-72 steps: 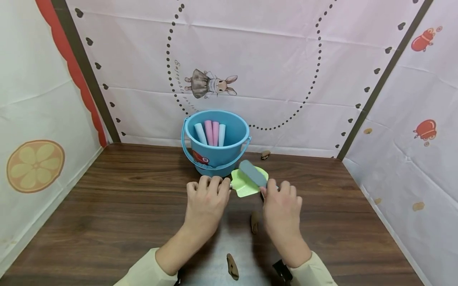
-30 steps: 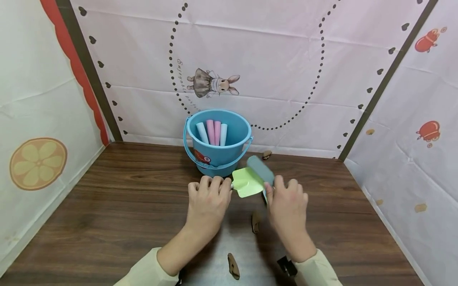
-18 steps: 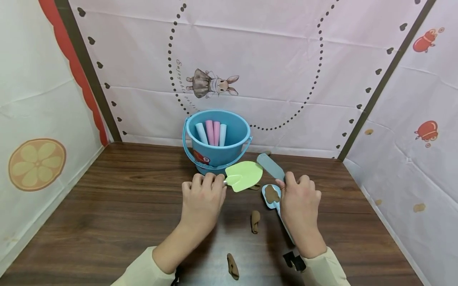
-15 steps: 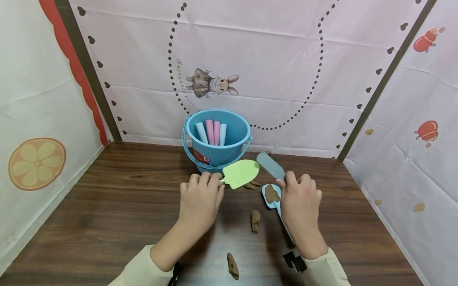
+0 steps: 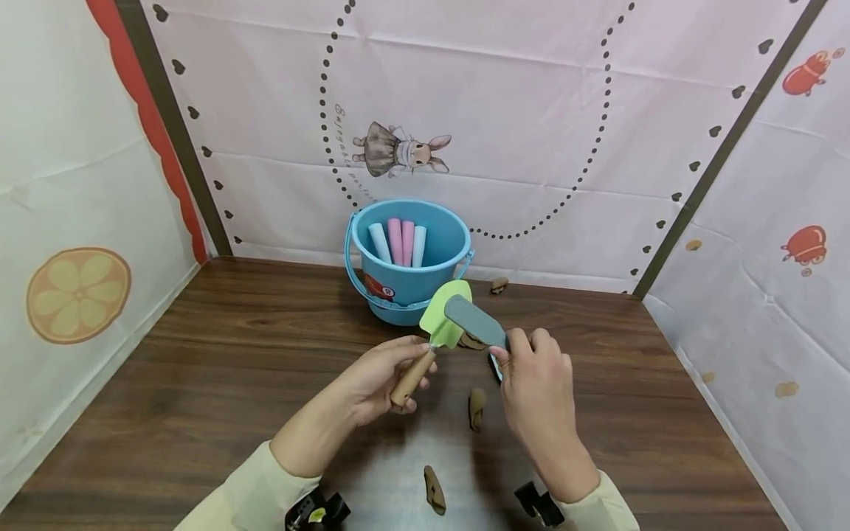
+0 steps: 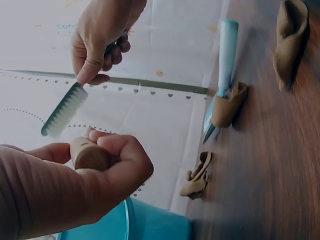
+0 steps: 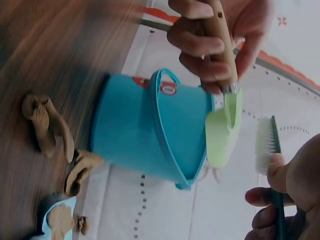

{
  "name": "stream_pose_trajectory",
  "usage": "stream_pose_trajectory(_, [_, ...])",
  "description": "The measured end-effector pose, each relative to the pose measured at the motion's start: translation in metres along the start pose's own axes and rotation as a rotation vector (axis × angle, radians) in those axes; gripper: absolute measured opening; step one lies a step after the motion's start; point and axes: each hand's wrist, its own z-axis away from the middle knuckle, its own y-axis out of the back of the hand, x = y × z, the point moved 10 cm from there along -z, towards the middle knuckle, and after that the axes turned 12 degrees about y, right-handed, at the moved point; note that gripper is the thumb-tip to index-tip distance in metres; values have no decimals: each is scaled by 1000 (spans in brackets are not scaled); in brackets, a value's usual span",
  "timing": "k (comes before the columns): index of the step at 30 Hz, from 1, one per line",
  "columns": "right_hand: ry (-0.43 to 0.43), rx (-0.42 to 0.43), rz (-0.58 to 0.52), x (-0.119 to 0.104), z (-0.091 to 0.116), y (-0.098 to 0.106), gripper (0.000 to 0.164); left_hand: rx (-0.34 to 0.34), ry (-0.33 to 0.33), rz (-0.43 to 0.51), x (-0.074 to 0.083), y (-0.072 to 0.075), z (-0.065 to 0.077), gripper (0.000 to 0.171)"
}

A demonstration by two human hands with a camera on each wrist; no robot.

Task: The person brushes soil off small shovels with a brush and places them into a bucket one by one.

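My left hand grips the wooden handle of a small light-green hand trowel, its blade tilted up in front of the bucket. My right hand holds a grey-green brush with pale bristles. In the head view the brush overlaps the trowel blade; the right wrist view shows a gap between bristles and blade. Below my right hand lies a light-blue shovel-like tool, mostly hidden in the head view, with brown clay-like material on its head.
A blue bucket with a hanging handle stands near the back wall, several pink and pale-blue sticks inside. Brown clay-like pieces lie on the wooden table: one centre, one in front, one by the wall.
My left hand has rolled over, swinging the trowel blade from pointing right to pointing up and showing its handle. My right hand has brought the brush left, across the blade in the head view.
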Motion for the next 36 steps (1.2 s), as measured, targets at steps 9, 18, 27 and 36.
stream_pose_trajectory(9, [55,-50,-53,-28,2,-8,38,-159,49,82,-4,-16,2,34])
stream_pose_trajectory(18, [64,-49,-41,-31,2,-12,36,-217,72,93,-7,-23,6,34])
stream_pose_trajectory(27, [-88,-62,-63,15,0,-19,38,-194,45,-1,-4,-24,7,20])
stream_pose_trajectory(36, [-158,-52,-120,21,2,-7,42,-225,27,-19,-4,-30,9,24])
